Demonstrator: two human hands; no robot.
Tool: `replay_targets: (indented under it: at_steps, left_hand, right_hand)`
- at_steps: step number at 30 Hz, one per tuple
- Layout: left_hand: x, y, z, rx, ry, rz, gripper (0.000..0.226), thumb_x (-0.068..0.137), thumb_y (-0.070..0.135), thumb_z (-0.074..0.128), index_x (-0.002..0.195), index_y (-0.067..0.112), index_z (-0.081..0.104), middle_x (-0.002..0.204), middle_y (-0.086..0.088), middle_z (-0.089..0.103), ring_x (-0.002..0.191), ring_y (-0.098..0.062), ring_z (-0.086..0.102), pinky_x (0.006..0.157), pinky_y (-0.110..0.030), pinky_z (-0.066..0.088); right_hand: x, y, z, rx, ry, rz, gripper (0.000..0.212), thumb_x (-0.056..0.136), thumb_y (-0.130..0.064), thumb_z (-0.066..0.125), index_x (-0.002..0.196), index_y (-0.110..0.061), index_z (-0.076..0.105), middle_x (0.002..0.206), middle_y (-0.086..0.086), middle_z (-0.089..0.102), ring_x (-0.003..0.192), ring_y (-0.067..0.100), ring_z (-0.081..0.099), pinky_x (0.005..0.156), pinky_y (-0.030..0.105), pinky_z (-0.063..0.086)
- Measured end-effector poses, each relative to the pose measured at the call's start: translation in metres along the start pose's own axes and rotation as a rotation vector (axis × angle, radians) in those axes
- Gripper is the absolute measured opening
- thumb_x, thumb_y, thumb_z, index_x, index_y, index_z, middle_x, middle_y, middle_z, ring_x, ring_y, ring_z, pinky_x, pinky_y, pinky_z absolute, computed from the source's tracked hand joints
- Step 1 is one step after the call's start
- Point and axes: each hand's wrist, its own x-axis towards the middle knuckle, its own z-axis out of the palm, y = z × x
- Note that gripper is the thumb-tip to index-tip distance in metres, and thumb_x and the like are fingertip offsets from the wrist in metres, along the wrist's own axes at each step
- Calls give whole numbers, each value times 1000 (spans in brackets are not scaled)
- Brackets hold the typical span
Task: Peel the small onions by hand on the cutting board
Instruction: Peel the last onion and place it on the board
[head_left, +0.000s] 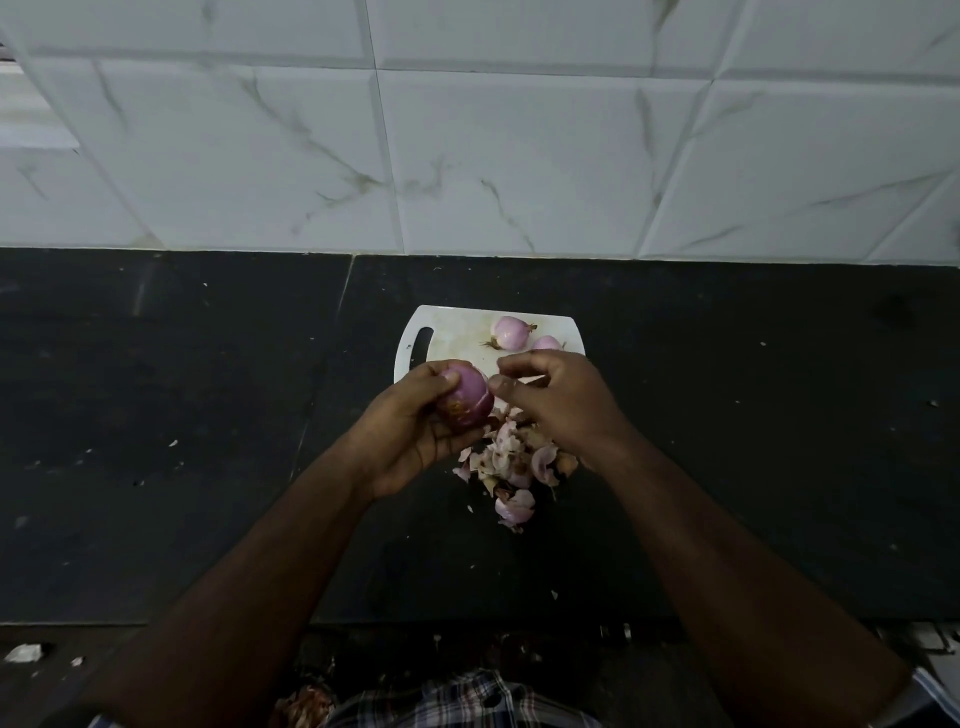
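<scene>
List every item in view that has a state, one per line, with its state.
Left hand: grips an onion.
Held onion: partly peeled, brown skin patch left, lifted above the board.
Right hand: fingers curled at the onion's side; what it pinches is unclear.
Board onions: two, peeled, lying at the far edge.
Cutting board: flat on the counter, partly hidden by the hands.
Peels: heaped, spilling onto the counter.

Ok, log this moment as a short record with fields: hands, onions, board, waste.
left hand: grips a partly peeled onion
right hand: fingers curled at that onion's skin; grip unclear
cutting board: white, on the dark counter
onions on board: two visible at its far end
peels: heaped below the hands
</scene>
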Motion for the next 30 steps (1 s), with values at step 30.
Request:
replay_targets:
  at_steps: [30]
  left_hand:
    - [14,-11,16,-136,124,124,39,104,13,49,142,4,45,129,-24,60,94,-27,72,80,-37,61]
  right_hand:
    - [0,-6,23,123,83,33,39,88,-19,60,126,-21,68,115,-7,73,107,6,67,97,37,56]
